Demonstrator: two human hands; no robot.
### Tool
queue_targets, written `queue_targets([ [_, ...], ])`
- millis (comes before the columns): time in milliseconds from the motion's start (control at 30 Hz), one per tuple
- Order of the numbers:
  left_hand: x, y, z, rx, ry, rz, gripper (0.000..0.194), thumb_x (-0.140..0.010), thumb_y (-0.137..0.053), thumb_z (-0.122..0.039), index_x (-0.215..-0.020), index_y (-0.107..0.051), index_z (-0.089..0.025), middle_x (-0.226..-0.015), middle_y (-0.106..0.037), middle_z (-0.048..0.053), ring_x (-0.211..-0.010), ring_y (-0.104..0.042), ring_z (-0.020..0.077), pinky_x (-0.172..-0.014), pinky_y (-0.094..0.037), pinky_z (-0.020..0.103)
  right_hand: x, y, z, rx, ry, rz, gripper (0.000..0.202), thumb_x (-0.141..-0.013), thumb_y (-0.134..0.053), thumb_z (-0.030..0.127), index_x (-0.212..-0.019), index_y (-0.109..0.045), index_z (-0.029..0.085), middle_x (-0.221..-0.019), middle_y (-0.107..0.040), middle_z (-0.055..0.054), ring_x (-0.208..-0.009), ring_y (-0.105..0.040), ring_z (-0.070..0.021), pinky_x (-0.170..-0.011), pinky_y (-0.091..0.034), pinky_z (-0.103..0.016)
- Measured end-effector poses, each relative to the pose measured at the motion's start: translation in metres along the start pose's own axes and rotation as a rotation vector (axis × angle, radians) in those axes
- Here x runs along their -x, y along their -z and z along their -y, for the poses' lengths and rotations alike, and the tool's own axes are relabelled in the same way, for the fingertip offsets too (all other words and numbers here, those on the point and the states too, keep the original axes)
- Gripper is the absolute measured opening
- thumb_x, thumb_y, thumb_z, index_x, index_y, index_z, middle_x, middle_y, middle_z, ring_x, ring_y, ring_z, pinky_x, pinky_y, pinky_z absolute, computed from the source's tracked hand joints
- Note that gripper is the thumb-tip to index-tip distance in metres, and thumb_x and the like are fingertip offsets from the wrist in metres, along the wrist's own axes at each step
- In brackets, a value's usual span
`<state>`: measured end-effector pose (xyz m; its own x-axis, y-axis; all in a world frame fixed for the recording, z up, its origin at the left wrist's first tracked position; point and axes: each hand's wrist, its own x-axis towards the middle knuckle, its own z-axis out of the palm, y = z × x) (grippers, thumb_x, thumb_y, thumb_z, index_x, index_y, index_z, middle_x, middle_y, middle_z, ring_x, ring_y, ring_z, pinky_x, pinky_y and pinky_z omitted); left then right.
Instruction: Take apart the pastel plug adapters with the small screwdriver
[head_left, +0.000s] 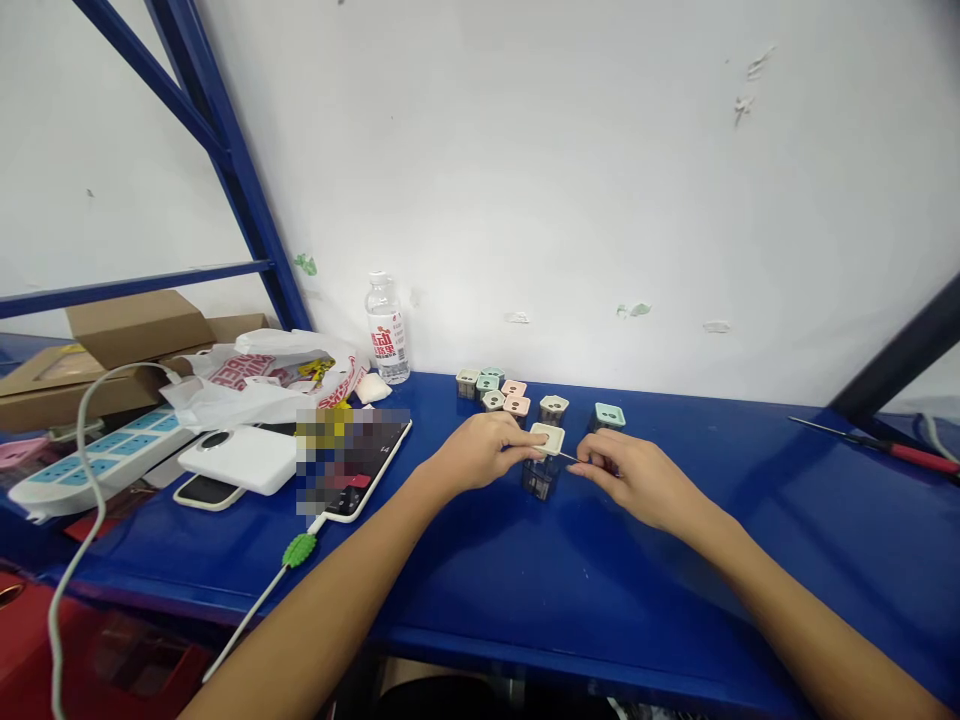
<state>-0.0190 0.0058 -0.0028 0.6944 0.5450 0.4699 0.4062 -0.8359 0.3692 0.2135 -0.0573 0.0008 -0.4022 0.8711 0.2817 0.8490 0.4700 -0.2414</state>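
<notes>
My left hand grips a cream-topped pencil sharpener, with finger and thumb on its lid. Its dark see-through body shows underneath, close to the blue tabletop. Between the fingertips of my right hand is a thin metal rod, whose tip meets the lid's right edge; its far end is hidden in the hand. Just behind my right hand stands a green-topped sharpener. A cream one sits behind the held one, and several more in pink, green and cream cluster to the left.
A labelled bottle stands against the wall. Leftward lie a phone on a cable, a white power bank, a power strip, a plastic bag and a cardboard box. A red-handled screwdriver lies far right.
</notes>
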Motion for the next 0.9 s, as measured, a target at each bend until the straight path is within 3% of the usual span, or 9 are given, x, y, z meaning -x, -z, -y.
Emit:
queue_targets([
  [400,-0.0019,0.0039,-0.0014,0.048,0.047,0.001,0.027,-0.087,-0.060,-0.036,-0.108,-0.071,-0.021,-0.088,-0.073,0.005,-0.080,-0.064,0.0155,-0.075,-0.047,0.024,-0.0007,0.0018,-0.0044,-0.120,-0.019,-0.025,0.024,-0.096,-0.044,0.037,-0.088,-0.064,0.024,-0.079,-0.065,0.000,-0.068,-0.058,-0.0155,-0.061,-0.041,-0.027],
  [600,-0.0028,0.0065,-0.0053,0.171,0.063,-0.019,0.027,-0.092,-0.053,-0.032,-0.112,-0.068,-0.022,-0.110,-0.071,0.003,-0.097,-0.064,0.0166,-0.086,-0.045,0.025,-0.0001,0.0048,-0.0038,-0.173,-0.048,-0.066,0.029,-0.097,-0.040,0.038,-0.088,-0.064,0.023,-0.075,-0.066,0.000,-0.062,-0.058,-0.0152,-0.056,-0.041,-0.027],
  [900,-0.0052,0.0005,-0.0092,0.465,0.229,-0.037,0.033,-0.092,-0.049,-0.043,-0.106,-0.064,-0.017,-0.099,-0.066,0.004,-0.082,-0.060,0.0142,-0.071,-0.046,0.024,-0.0008,-0.0030,-0.0001,-0.222,0.091,-0.086,0.028,-0.096,-0.041,0.028,-0.111,-0.064,0.022,-0.102,-0.072,-0.005,-0.083,-0.067,-0.0180,-0.071,-0.051,-0.030],
])
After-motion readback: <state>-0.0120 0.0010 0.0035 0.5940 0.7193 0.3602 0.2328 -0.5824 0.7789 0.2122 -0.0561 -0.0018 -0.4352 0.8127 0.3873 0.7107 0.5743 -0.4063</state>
